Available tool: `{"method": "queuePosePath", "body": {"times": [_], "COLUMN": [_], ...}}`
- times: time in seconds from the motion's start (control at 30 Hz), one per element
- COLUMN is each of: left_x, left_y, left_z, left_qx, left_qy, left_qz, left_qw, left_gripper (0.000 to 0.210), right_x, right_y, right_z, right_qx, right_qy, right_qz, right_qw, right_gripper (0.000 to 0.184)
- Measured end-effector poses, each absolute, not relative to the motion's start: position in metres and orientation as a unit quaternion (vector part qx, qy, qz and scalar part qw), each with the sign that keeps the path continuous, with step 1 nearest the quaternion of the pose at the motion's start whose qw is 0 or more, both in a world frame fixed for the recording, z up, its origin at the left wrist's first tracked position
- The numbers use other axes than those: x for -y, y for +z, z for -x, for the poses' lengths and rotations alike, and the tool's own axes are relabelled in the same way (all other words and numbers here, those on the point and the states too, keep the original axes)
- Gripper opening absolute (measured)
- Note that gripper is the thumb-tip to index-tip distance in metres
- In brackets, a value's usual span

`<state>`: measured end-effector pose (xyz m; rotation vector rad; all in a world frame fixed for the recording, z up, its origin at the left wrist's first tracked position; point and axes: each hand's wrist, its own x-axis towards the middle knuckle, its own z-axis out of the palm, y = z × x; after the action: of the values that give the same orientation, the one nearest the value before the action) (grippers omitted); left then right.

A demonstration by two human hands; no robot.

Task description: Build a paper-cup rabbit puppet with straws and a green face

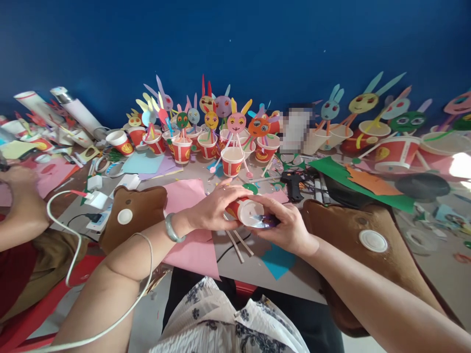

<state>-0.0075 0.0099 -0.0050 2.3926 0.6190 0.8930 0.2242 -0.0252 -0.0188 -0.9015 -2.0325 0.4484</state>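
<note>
My left hand (215, 207) is wrapped round a red and white paper cup (235, 210), lying tipped on its side with a white round end turned toward me. In my right hand (285, 218) is a pair of scissors (263, 222) with a purple handle, largely covered by the fingers. Their silvery blade lies against the cup's white end; whether it goes through cannot be made out. My right fingertips also touch the cup's upper side. Below my hands lie thin paper strips (235, 245), a pink sheet (195, 250) and a blue paper piece (278, 260).
Paper cups with bunny-faced paper figures (236, 122) line the back by the blue wall (235, 49). A black glue gun (292, 184) lies ahead right. Brown cushions (132, 208) flank my arms. A white cable (150, 260) crosses my left arm. Another person's arm (18, 206) is far left.
</note>
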Motion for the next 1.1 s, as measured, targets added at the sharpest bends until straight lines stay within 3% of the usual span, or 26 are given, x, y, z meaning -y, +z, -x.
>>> {"method": "queuePosePath", "body": {"times": [0.17,0.33,0.63,1.1], "left_x": [-0.009,-0.006,-0.003,0.005], "left_y": [-0.019,-0.024,-0.022,-0.013], "left_z": [0.003,-0.002,0.002,0.002], "left_qx": [-0.254,-0.302,-0.330,-0.325], "left_qy": [0.419,0.502,0.453,0.420], "left_qz": [-0.844,-0.794,-0.827,-0.838], "left_qw": [0.217,0.162,-0.051,-0.126], "left_gripper": [0.069,0.069,0.063,0.061], "right_x": [0.029,0.034,0.040,0.044], "right_y": [-0.019,-0.010,-0.006,-0.008], "right_z": [-0.225,-0.226,-0.221,-0.217], "right_qx": [0.778,0.778,0.834,0.834], "right_qy": [0.190,0.091,-0.034,-0.050], "right_qz": [0.375,0.411,0.371,0.401], "right_qw": [0.467,0.466,0.408,0.376], "right_gripper": [0.056,0.023,0.015,0.014]}}
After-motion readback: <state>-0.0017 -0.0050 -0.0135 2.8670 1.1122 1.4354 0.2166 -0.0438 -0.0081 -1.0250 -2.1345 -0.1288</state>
